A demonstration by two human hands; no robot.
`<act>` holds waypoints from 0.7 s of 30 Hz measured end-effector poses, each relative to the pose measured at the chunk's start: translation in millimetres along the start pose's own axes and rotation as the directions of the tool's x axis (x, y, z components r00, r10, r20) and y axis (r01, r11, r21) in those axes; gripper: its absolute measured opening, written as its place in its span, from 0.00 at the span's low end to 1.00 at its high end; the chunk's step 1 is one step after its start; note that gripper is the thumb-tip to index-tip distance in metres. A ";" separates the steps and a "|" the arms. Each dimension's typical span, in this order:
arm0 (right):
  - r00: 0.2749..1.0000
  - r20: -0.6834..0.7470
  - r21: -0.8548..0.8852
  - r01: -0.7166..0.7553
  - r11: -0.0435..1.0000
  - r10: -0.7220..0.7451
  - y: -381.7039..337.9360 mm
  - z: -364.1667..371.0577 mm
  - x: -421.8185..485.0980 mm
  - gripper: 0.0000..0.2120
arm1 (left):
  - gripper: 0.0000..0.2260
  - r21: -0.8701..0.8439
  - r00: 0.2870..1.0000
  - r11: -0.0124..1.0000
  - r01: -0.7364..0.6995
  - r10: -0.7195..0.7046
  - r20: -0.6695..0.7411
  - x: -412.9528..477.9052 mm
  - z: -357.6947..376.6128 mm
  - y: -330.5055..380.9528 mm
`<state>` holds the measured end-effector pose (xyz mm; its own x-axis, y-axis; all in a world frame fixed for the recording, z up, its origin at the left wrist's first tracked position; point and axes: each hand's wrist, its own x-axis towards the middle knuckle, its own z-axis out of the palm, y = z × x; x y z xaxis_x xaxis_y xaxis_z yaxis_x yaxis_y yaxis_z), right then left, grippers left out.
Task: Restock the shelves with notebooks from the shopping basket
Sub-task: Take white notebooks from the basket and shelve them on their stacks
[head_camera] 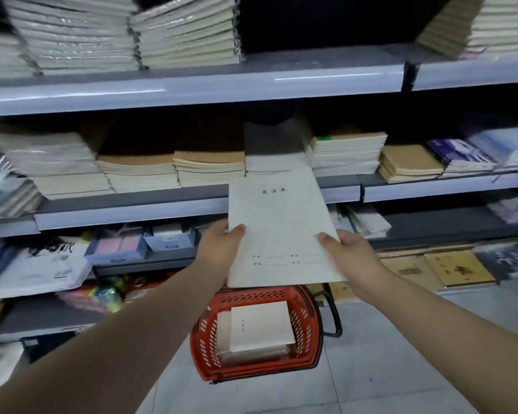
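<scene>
- Reading the cover first: the notebook (pixel 281 222) carries three printed characters near its top, 英语本. Lower down we see four short labels beside ruled blanks, too small for us to read.
- We note a faint vertical line of print on the uppermost of the pile of notebooks (pixel 260 327) in the shopping basket (pixel 205 339); illegible.
- Left hand (pixel 219 249): arm stretched forward. Its thumb (pixel 237 230) lies on top of the cover at the left edge and its fingers are hidden beneath. We record it as pinching the notebook.
- Right hand (pixel 353 258): arm likewise extended. Its thumb (pixel 326 240) presses the cover at the right edge with the fingers under the book, so it grips the same notebook.
- The notebook lies between our two hands, cover up, its near end toward us.
- Its far end overlaps the front lip of the middle shelf (pixel 132 210), just before a low pale stack (pixel 272 162). That stack sits between brown-covered stacks (pixel 207 158).
- The red shopping basket stands on the tiled floor (pixel 401 369) directly below the hands, its black handle (pixel 334 318) hanging on the right side.
- Top shelf (pixel 192 85): we see plastic-wrapped stacks, blurred.
</scene>
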<state>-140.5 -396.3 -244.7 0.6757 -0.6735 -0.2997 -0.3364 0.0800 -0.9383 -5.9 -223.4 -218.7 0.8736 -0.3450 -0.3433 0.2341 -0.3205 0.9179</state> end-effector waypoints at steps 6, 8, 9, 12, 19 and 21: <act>0.999 -0.022 0.085 -0.024 0.996 0.026 -8.9 -1.8 9.2 0.05 | 0.12 -0.068 0.999 0.997 0.031 -0.029 0.039 8.2 6.4 20.1; 0.999 -0.030 0.110 -0.038 0.993 0.041 -13.2 -1.7 18.7 0.05 | 0.12 -0.081 0.999 0.997 0.020 -0.017 0.040 18.3 9.1 25.5; 0.998 -0.036 0.121 -0.038 0.992 0.043 -17.0 -1.4 24.7 0.04 | 0.13 -0.093 0.999 0.996 0.014 -0.010 0.042 24.6 10.4 29.3; 0.998 -0.052 0.130 -0.027 0.991 0.034 -30.2 0.3 46.7 0.03 | 0.14 -0.123 0.998 0.992 0.004 0.004 0.063 46.2 13.9 39.8; 0.993 -0.110 0.044 -0.029 0.999 0.034 -43.1 15.7 92.2 0.06 | 0.13 -0.213 0.984 0.972 0.095 -0.060 0.165 99.9 17.7 46.5; 0.989 -0.145 0.024 -0.020 1.000 0.023 -41.4 17.6 103.2 0.07 | 0.13 -0.233 0.978 0.966 0.110 -0.063 0.200 113.6 21.0 43.0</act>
<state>-45.3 -456.1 -239.8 0.5656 -0.7707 -0.2935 -0.3343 0.1111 -0.9359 94.4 -294.9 -222.4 0.7538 -0.4940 -0.4332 0.4216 -0.1421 0.8956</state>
